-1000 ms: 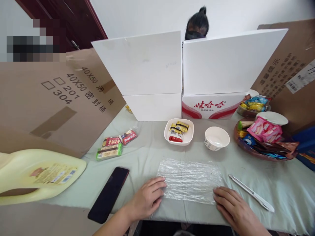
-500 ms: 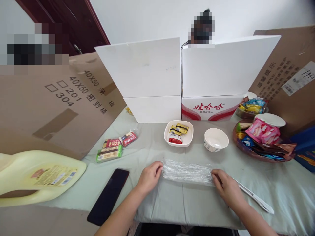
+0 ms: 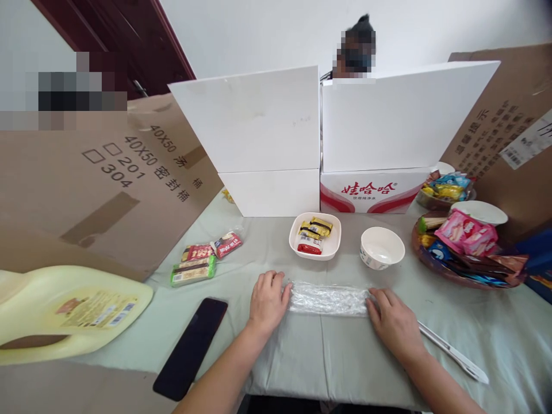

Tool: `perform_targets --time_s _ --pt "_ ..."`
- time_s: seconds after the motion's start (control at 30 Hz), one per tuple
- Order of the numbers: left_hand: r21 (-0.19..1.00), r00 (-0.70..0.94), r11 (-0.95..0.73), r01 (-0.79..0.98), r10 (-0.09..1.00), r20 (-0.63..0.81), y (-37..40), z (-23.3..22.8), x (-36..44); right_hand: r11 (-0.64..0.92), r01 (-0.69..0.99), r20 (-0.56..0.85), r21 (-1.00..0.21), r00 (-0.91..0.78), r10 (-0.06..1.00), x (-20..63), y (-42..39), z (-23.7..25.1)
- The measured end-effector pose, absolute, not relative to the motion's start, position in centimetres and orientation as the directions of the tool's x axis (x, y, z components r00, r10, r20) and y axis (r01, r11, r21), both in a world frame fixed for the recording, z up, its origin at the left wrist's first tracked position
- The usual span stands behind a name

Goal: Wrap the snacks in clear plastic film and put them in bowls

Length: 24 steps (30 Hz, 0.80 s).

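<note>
Clear plastic wrap, folded into a narrow strip on the desk before the dish. Left hand and right hand pressing flat on its ends, gripping nothing; best pressed evenly, edges aligned.

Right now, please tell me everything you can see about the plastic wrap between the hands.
The plastic wrap is clear, shiny and crinkled, folded into a narrow flat strip. It lies crosswise on the pale green tablecloth, in front of the square white dish. The left hand presses on its left end, the right hand on its right end.
</note>
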<state>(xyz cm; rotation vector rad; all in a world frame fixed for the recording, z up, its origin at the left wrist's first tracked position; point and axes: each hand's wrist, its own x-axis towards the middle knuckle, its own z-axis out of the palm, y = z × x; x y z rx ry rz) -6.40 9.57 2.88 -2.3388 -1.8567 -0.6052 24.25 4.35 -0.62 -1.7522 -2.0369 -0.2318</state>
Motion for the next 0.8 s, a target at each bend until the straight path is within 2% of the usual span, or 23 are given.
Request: perform_targets --time_s 0.07,0.13,0.2,0.27,0.33,0.4,0.47,0.57,0.67,0.73,0.8 --pt "0.205 0.255 -0.361 0.91 0.875 0.412 8.6 3.6 -5.4 0.229 0.962 0.495 -0.148 -0.128 0.86 23.6 4.1 0.2" --pt "0.287 0.381 -0.491 0.823 0.851 0.363 7.5 3.7 -4.1 0.333 0.934 0.509 -0.13 -0.225 0.831 22.5 4.1 0.7" --pt "0.341 0.511 -0.579 0.741 0.815 0.274 6.8 3.1 -2.8 0.481 0.87 0.444 -0.107 -0.391 0.806 21.1 4.3 0.8" --pt "0.306 0.599 -0.624 0.719 0.78 0.183 6.8 2.0 -2.0 0.567 0.816 0.327 -0.109 -0.509 0.796 19.9 4.8 0.3" --pt "0.226 0.638 -0.642 0.733 0.763 0.101 7.4 0.8 -2.1 0.546 0.827 0.21 -0.132 -0.515 0.831 19.3 5.4 -0.6" --pt "0.17 0.64 -0.637 0.752 0.767 0.042 8.3 -0.1 -2.8 0.446 0.883 0.127 -0.143 -0.431 0.894 19.5 5.7 -1.6" --pt "0.143 0.624 -0.62 0.772 0.781 0.018 9.2 -0.6 -3.9 0.34 0.932 0.105 -0.122 -0.329 0.938 20.3 5.4 -2.5" --pt "0.108 0.588 -0.589 0.801 0.808 0.045 9.8 -0.4 -5.1 0.274 0.959 0.198 -0.07 -0.256 0.946 21.8 3.4 -3.1" --pt "0.096 0.432 -0.45 0.888 0.887 0.163 8.8 0.5 -4.8 0.3 0.954 0.326 -0.019 -0.277 0.904 22.9 -0.1 -3.1" --pt "0.157 0.378 -0.412 0.897 0.902 0.208 7.3 1.4 -3.7 0.325 0.945 0.377 0.015 -0.307 0.874 23.2 -2.5 -2.8" --pt "0.27 0.494 -0.524 0.808 0.852 0.173 5.6 2.2 -2.2 0.374 0.926 0.415 0.044 -0.358 0.837 23.4 -4.7 -2.5"
